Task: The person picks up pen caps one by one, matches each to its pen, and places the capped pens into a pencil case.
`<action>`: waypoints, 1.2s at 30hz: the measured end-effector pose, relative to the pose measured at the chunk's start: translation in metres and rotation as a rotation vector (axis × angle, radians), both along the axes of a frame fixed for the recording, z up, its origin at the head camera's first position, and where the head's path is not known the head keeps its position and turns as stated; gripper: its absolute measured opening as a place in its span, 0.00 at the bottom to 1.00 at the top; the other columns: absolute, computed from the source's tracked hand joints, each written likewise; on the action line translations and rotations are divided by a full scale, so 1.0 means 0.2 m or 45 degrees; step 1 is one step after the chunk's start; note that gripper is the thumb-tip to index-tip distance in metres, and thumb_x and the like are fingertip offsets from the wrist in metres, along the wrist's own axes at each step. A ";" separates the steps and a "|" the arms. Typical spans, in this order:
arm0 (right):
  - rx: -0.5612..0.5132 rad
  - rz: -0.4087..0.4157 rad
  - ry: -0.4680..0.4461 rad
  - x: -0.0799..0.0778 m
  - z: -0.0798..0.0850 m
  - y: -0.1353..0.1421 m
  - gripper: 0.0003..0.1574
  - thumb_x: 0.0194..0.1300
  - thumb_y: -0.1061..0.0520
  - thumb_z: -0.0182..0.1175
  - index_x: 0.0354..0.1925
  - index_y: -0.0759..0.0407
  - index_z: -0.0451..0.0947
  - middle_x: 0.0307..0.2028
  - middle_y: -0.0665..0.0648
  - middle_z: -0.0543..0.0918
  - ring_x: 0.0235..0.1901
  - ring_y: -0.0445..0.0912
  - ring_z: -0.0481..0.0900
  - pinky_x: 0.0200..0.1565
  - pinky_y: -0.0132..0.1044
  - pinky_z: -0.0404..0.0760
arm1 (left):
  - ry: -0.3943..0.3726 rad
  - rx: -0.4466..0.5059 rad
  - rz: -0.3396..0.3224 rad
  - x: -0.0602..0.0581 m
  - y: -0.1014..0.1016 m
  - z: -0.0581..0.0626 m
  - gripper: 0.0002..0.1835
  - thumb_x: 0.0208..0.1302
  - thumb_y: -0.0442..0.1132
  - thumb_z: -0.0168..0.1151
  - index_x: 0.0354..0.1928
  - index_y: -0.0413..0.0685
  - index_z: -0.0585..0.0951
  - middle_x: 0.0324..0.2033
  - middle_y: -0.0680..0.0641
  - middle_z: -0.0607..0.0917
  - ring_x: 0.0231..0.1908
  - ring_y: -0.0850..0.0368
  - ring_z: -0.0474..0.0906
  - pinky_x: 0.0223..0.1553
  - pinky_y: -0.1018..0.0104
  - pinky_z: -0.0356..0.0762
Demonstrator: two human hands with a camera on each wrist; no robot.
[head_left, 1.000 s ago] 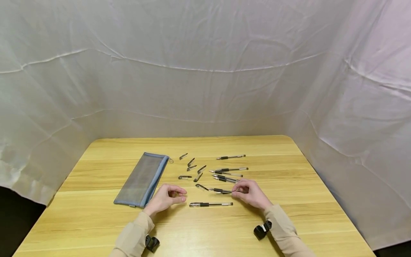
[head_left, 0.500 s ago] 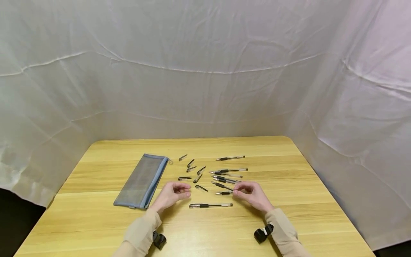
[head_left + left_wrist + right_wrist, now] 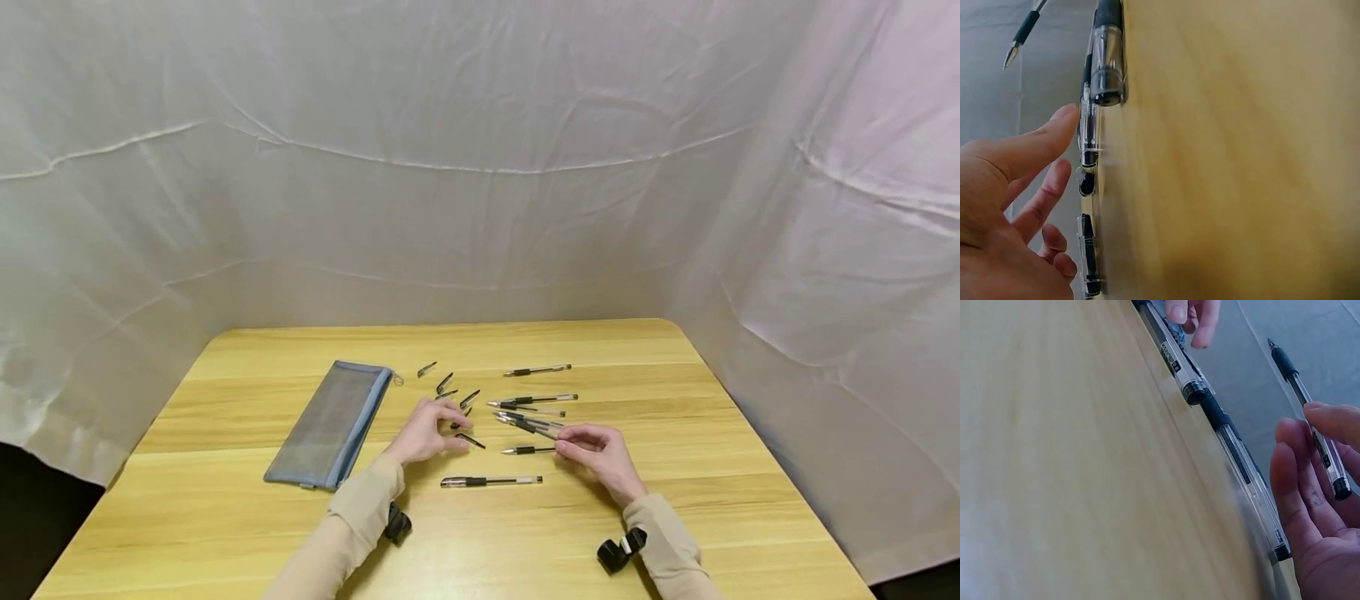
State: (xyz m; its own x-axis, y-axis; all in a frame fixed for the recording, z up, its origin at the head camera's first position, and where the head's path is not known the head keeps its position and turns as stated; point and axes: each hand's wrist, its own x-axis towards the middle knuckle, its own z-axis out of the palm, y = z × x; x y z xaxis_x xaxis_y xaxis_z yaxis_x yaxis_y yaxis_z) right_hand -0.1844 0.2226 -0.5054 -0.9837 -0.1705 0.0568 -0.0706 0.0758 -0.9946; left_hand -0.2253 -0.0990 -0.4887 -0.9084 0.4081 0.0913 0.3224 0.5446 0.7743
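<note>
My right hand [image 3: 600, 457] pinches an uncapped gel pen [image 3: 1283, 364] by its clear barrel, between thumb and fingers. The pen is raised off the table, its tip pointing left and away. My left hand [image 3: 426, 431] hovers over the loose pen caps with thumb and fingers apart, holding nothing. A black-clipped cap [image 3: 470, 441] lies right at its fingertips, and other caps are partly hidden behind the fingers. Beneath the right hand lies another uncapped pen [image 3: 525, 450]. A capped pen [image 3: 491, 481] lies crosswise in front of both hands.
A blue-edged mesh zip pouch [image 3: 326, 429] lies flat to the left. Several uncapped pens [image 3: 536, 398] lie behind the right hand, and more caps [image 3: 446, 383] are scattered beyond the left. Pale curtains [image 3: 480, 208] surround the wooden table [image 3: 480, 550].
My left hand has moved right and forward from beside the pouch to the caps. My right hand has lifted one pen from beside another and drawn it slightly right.
</note>
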 end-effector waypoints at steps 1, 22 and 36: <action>-0.027 0.002 -0.018 0.00 0.00 0.00 0.26 0.58 0.68 0.70 0.50 0.84 0.76 0.35 0.45 0.90 0.35 0.41 0.89 0.43 0.34 0.87 | -0.001 -0.011 -0.005 -0.01 0.00 0.00 0.14 0.53 0.38 0.78 0.43 0.47 0.89 0.52 0.46 0.85 0.58 0.45 0.69 0.63 0.42 0.65; -0.117 0.047 -0.018 0.01 -0.01 0.03 0.27 0.60 0.66 0.69 0.50 0.86 0.74 0.35 0.55 0.91 0.34 0.44 0.90 0.43 0.36 0.87 | 0.078 -0.097 -0.017 -0.04 0.03 -0.02 0.07 0.49 0.38 0.80 0.31 0.48 0.91 0.43 0.48 0.80 0.46 0.54 0.64 0.50 0.60 0.57; -0.073 0.058 0.022 -0.01 -0.02 0.02 0.26 0.61 0.66 0.68 0.51 0.85 0.74 0.39 0.64 0.90 0.35 0.44 0.90 0.43 0.36 0.87 | 0.014 0.085 -0.012 0.02 -0.06 0.00 0.07 0.56 0.38 0.75 0.37 0.45 0.89 0.45 0.43 0.81 0.53 0.46 0.72 0.71 0.33 0.52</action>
